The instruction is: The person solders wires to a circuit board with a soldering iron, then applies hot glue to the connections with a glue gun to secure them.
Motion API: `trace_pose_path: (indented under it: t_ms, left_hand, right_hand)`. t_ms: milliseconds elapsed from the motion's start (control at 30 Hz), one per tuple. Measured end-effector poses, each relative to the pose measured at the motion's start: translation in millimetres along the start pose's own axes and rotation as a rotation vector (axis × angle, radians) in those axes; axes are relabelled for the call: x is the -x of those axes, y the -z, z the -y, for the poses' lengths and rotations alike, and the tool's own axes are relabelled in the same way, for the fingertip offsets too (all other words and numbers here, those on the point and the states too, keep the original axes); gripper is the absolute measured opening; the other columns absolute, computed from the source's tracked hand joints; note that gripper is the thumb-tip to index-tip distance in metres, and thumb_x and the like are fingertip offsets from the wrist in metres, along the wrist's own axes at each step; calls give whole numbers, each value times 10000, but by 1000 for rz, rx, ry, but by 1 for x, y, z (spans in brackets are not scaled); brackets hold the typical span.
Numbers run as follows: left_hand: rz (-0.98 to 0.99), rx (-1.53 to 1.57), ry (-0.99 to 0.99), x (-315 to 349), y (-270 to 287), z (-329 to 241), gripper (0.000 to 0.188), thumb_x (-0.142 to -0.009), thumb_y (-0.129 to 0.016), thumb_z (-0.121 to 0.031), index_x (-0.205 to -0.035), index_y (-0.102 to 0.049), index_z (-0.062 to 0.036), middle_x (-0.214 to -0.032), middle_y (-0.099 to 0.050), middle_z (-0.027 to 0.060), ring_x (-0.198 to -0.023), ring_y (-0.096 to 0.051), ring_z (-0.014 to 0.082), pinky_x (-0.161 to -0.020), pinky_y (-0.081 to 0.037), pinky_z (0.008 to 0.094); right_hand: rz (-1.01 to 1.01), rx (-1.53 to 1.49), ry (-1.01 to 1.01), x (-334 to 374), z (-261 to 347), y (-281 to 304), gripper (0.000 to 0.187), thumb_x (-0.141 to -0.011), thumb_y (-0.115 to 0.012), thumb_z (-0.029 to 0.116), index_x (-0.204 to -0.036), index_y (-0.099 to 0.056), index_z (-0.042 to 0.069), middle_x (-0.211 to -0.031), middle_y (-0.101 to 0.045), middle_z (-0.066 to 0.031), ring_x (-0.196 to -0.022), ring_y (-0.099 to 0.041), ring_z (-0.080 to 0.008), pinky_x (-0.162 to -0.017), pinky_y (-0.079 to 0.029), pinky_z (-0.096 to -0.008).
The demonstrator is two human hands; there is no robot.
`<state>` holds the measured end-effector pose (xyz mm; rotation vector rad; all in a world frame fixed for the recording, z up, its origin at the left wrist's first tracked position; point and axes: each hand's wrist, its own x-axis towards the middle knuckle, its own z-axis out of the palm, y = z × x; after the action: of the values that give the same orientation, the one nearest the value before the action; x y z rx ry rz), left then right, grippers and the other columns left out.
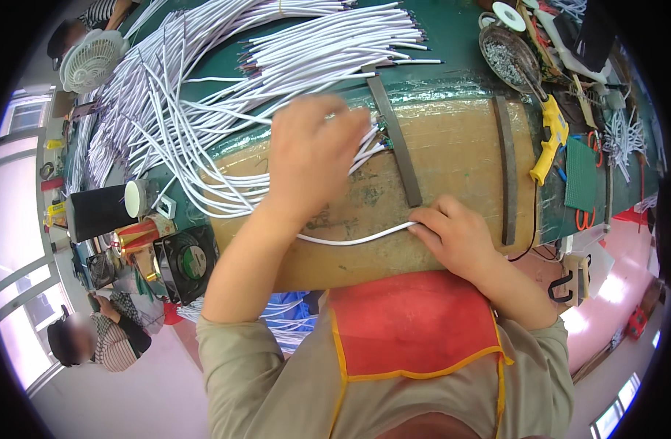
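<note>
My right hand [454, 228] pinches the end of a white cable [343, 242] between thumb and fingers, low over the brown work board [452, 157]. From there the cable sags left and passes under my left forearm. My left hand [313, 150] hovers over the board's left part, fingers bent and smeared by motion; whether it holds anything is unclear. Beside its fingertips, several white cable ends [372, 150] lie against a dark flat bar [395, 143]. The rest of these cables [226, 192] curve away to the left, partly hidden behind my left arm.
Large bundles of white cables [328, 40] cover the far green table. At right are a second bar [505, 172], a yellow gun-shaped tool [549, 139], a green pad [580, 174] and a pan of small bits [502, 57]. A black fan [187, 262] stands left; two people are farther left.
</note>
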<state>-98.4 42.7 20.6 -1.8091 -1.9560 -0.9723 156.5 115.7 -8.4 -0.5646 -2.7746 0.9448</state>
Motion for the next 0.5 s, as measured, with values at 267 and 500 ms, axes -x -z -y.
trace_pose_path:
  t_ms: [267,500]
  left_hand:
    - [44,131,93,-88,-84,86,241,-881,-712,-254,-1031,-744,-68,-1082,-697,140,-1035,-640,344,-894,-511,424]
    - [360,-128,149,-125,-138,79,205,-856,-698,-251,-1001,-736,-112,-1029,-697,115,-1010,-648,326,-896,-503,467]
  right_hand:
    - [-35,-722,-290,-26,-6,8,131,-929,-687,160,-1038,-677,87,-981,-619,-44,-806,-647,-145,-703,-517,-299]
    - [18,-1405,-583,-24,-10,-1,230,-919,-698,100,-1130,-646,26,-1044,-663,-60,-855,-657,-135,-786,-529,-259]
